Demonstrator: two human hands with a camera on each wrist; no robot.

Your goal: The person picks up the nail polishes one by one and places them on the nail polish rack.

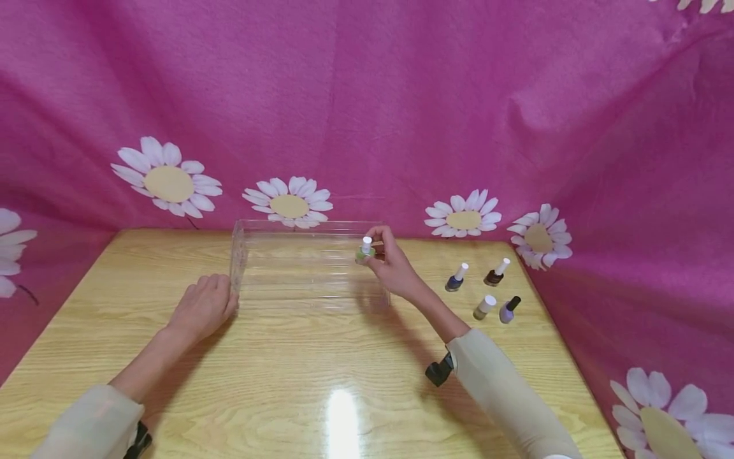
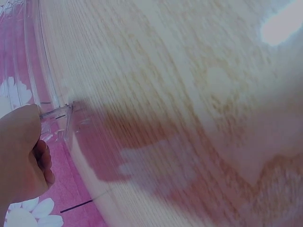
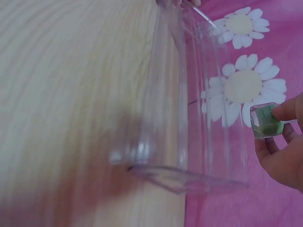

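A clear acrylic rack point(image 1: 309, 296) with stepped tiers stands near the back of the wooden table. At its left end panel my left hand point(image 1: 203, 305) holds the edge, fingers curled; the left wrist view shows the hand point(image 2: 21, 151) against the clear plastic, though the exact grip is partly hidden. My right hand point(image 1: 395, 268) pinches a green nail polish bottle point(image 1: 365, 253) with a white cap above the rack's right part. In the right wrist view the bottle point(image 3: 266, 121) is between thumb and fingers, apart from the rack point(image 3: 182, 94).
Right of the rack stand several nail polish bottles: a dark blue one point(image 1: 455, 282), a very dark one point(image 1: 494, 276), a white-capped one point(image 1: 484, 308) and a lilac one with a black cap point(image 1: 507, 312). A pink flowered cloth point(image 1: 373, 115) hangs behind the table.
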